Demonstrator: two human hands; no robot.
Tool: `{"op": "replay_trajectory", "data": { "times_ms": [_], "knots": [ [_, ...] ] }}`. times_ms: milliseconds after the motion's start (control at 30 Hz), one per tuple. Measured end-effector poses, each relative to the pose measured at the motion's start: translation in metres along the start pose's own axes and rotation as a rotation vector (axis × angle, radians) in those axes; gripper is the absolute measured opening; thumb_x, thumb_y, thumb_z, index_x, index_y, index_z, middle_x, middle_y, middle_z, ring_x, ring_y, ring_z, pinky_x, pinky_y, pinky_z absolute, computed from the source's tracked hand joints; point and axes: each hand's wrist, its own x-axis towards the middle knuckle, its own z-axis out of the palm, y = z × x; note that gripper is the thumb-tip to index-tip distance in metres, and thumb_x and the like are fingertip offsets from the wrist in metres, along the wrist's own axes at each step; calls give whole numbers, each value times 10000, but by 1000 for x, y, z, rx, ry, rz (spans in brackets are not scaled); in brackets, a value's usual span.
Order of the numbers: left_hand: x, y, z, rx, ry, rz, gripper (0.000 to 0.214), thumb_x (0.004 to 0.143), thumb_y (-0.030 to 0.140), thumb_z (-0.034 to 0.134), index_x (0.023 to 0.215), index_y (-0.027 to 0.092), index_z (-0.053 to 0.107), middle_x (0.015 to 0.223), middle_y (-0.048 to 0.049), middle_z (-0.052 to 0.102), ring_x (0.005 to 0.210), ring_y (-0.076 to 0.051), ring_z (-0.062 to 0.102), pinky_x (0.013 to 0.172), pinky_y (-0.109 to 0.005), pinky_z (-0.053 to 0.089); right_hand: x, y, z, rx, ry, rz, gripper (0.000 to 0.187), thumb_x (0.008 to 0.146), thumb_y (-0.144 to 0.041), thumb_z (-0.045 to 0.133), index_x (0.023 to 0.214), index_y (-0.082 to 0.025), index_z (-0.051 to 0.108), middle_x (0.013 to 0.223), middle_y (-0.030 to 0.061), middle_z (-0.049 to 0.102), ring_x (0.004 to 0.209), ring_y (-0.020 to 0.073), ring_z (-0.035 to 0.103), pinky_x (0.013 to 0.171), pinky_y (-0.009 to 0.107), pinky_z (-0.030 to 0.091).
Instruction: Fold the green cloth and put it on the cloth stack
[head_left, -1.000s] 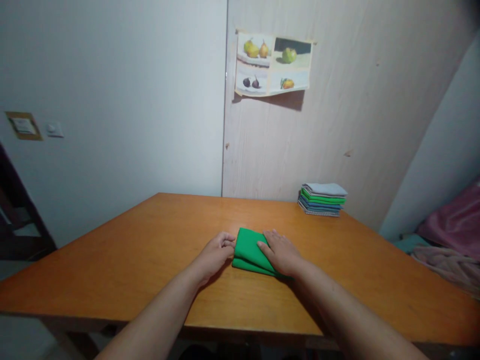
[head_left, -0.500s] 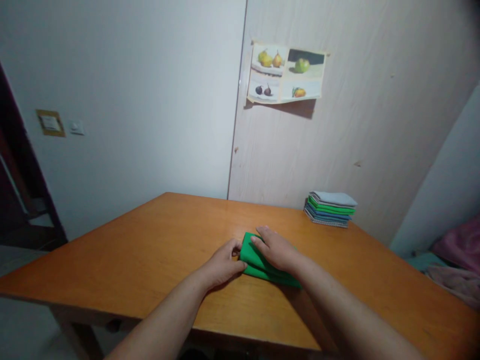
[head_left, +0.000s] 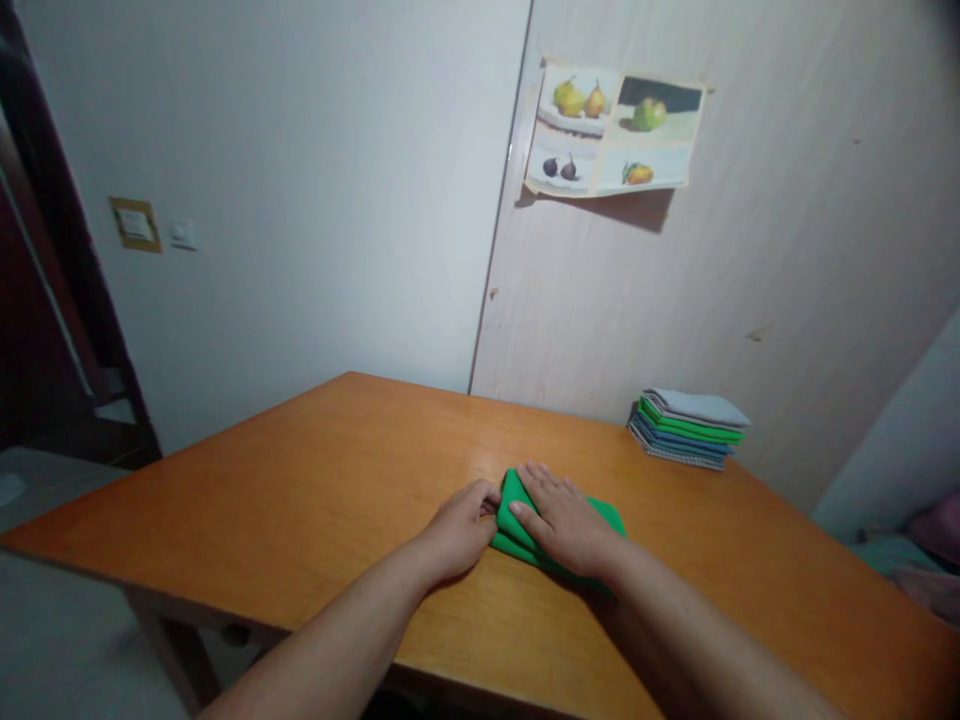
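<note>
A folded green cloth [head_left: 512,492] lies in layers on the wooden table, near its front middle. My right hand [head_left: 564,520] rests flat on top of it, fingers stretched out, covering much of the cloth. At the cloth's left edge is my left hand [head_left: 466,525], its fingers curled and thumb bent in around the fold. The left fingertips are partly hidden behind the edge.
The orange-brown table [head_left: 322,480] reaches back to the wall. Toward its back right corner stands a neat stack of folded cloths [head_left: 690,430] in grey, bright green, blue and check. A sheet of fruit pictures [head_left: 615,130] hangs on the wall.
My right hand has flattened and spread over the green cloth, moving further onto its middle. My left hand stays at the left edge. The whole view has turned slightly.
</note>
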Motion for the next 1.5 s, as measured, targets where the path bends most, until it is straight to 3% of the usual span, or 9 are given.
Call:
{"op": "replay_trajectory", "data": {
  "times_ms": [333,667,767,900,1100,1333,1500],
  "knots": [
    [0,-5,-1,50,21,-30,151,797,217,590,932,227,659,992,-36,722,966,-228,625,845,-326,484,-4,0,8,-43,-6,8,809,937,-722,242,1586,-246,158,1638,90,134,1508,300,116,1186,587,132],
    [-1,-1,1,-45,34,-25,110,828,231,573,914,206,639,966,-41,718,925,-208,634,815,-305,492,-1,1,7,-24,-7,3,813,933,-730,241,1580,-242,195,1636,92,154,1505,297,135,1188,569,155],
    [4,1,-1,-29,126,-29,106,849,236,528,881,191,619,896,-35,693,853,-190,621,764,-288,482,-1,3,3,8,4,22,830,927,-746,226,1574,-227,223,1628,87,192,1505,280,146,1199,544,152],
    [24,-1,-10,154,212,-88,124,814,199,535,885,180,634,872,-29,674,843,-186,603,762,-281,461,-5,11,0,-15,40,173,919,903,-784,172,1565,-151,244,1614,119,224,1501,306,150,1195,589,110],
    [61,-14,-13,200,151,-118,186,753,155,585,900,173,698,862,-42,701,817,-198,611,753,-291,462,-16,25,13,-42,36,207,889,910,-773,171,1569,-180,234,1620,84,205,1502,288,149,1194,592,131],
    [90,-30,0,127,-85,-97,234,703,133,573,857,161,747,766,-18,717,704,-172,616,669,-263,480,-16,31,20,-71,45,194,846,922,-752,185,1567,-209,252,1614,54,230,1500,285,164,1193,587,168],
    [102,-33,-5,64,-220,-77,283,664,126,557,873,146,746,767,-4,710,691,-150,599,649,-239,469,-16,32,21,-90,48,192,812,932,-733,216,1559,-222,278,1608,46,263,1492,279,203,1198,559,177]
  ]
}}
